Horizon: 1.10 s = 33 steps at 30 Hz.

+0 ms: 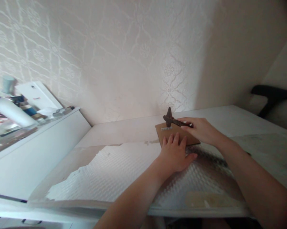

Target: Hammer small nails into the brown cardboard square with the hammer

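A rusty, dark hammer (pixel 168 117) is gripped by its handle in my right hand (pixel 202 128). Its head is over the far edge of a brown cardboard piece (pixel 179 137), close to a row of small silvery metal bits (pixel 166 128) along that edge. Whether the hammer touches them I cannot tell. My left hand (pixel 175 154) lies with fingers spread on the near part of the cardboard, thumb off to the right. Underneath is a whitish, textured sheet (pixel 105 171) on the table.
The white table (pixel 124 130) runs back to a patterned wall (pixel 133 57). At the left stands a white cabinet (pixel 50 152) topped with a white box (pixel 39 95) and assorted clutter. A black chair armrest (pixel 274 93) is at the far right.
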Each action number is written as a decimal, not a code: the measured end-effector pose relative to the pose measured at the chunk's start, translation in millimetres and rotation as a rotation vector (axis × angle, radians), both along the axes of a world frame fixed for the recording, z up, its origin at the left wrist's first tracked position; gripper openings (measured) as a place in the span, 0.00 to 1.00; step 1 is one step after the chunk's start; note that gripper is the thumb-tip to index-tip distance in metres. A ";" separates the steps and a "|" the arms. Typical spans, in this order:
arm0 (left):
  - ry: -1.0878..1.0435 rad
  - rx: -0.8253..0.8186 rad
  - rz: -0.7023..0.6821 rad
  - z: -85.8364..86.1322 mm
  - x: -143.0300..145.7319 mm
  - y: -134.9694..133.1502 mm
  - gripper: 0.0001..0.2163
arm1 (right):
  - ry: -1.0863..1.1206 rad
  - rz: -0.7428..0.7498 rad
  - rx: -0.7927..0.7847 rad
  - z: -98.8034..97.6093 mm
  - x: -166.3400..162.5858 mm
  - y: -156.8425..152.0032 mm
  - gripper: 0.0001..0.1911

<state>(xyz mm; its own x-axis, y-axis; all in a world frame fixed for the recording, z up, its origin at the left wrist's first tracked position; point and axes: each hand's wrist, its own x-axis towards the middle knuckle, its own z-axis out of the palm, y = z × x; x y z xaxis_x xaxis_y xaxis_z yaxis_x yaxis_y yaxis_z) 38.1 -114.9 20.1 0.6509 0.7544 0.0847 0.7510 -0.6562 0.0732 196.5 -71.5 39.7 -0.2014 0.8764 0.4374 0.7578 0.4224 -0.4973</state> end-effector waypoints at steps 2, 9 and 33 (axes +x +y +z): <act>0.006 0.001 -0.002 0.6 -0.1 0.0 0.31 | -0.006 0.009 0.000 0.3 -0.4 -0.4 0.18; 0.024 -0.013 -0.003 1.4 -0.5 -0.2 0.32 | -0.020 -0.119 0.124 5.5 -1.6 -3.6 0.19; -0.021 -0.064 -0.005 -1.4 -0.5 2.9 0.31 | -0.176 -0.983 0.043 -31.2 83.7 35.4 0.19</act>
<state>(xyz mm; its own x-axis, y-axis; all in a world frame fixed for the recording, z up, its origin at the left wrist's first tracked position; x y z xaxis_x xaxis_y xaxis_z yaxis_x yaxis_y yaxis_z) 37.6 -111.9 18.6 0.6532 0.7556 0.0494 0.7458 -0.6533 0.1308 280.2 -36.2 8.5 0.5397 0.6723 0.5067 0.8416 -0.4168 -0.3434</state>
